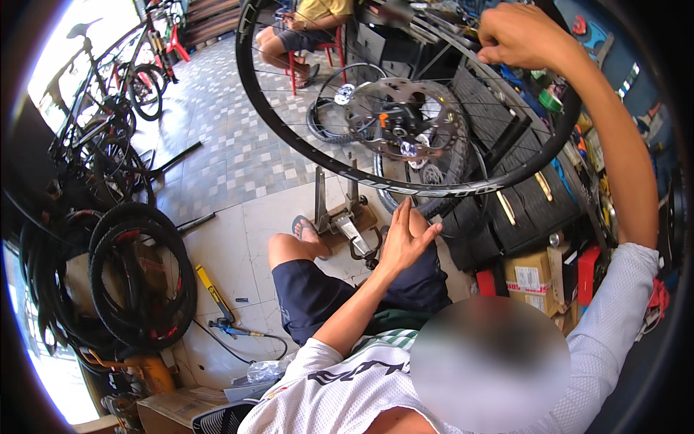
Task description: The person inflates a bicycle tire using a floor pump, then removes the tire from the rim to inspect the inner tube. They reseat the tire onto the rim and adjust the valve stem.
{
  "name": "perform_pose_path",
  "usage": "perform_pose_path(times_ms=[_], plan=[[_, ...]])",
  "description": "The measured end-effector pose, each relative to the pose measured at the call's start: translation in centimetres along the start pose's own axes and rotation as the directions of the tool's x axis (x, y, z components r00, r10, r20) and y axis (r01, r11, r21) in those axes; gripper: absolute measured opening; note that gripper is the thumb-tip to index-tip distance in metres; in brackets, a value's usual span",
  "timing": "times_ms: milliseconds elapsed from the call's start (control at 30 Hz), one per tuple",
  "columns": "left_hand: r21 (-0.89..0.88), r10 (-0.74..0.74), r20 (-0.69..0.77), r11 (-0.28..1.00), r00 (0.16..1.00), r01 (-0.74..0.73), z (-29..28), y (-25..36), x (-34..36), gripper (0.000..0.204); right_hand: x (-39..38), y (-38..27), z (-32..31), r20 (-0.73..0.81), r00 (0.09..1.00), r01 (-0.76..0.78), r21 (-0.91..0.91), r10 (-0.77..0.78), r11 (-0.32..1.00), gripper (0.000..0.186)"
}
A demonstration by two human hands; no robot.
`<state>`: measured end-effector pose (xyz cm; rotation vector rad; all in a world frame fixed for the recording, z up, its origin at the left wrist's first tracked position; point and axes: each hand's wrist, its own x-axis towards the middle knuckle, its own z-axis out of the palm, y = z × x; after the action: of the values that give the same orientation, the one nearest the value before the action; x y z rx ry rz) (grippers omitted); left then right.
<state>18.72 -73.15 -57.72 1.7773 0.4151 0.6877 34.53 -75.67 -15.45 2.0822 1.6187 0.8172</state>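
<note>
We record: wheel rim [247, 43] black (its lettering [466, 190] white); floor tiles [217, 94] a patchwork of greys and beige; shorts [314, 296] navy; jersey [340, 394] white.

I'm seeing pale letters [452, 190] lining the black rim [318, 157], dark letters [354, 374] crossing the white shirt [340, 398], a label [529, 277] marking a carton [533, 261].

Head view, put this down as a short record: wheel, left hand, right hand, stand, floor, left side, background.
Wheel: black rim, disc rotor around its centre
Left hand: open, fingers extended near the wheel's lower rim; contact unclear
Right hand: fingers curled, at the wheel's upper right; grip unclear
Stand: metal stand in front of the person's legs
Floor: yellow tool lying at the left
Left side: black tyres, bicycles beyond
Background: seated person on a red chair
</note>
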Motion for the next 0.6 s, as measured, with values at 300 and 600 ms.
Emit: perform_pose_path(times_ms=[300, 600], plan=[[-0.190, -0.105, -0.347, 0.981, 0.932, 0.040, -1.6, 0.6, 5.1, 0.107, 10.4, -5.3, -5.9, 0.435, 0.900, -0.021, 0.078, -0.015, 0.997, 0.034], [0.039, 0.034, -0.577, 0.999, 0.816, -0.014, -3.4, -0.5, 10.1, 0.078, 15.1, -11.9, 0.0, 0.565, 0.824, 0.033, 0.021, -0.039, 0.999, 0.015]])
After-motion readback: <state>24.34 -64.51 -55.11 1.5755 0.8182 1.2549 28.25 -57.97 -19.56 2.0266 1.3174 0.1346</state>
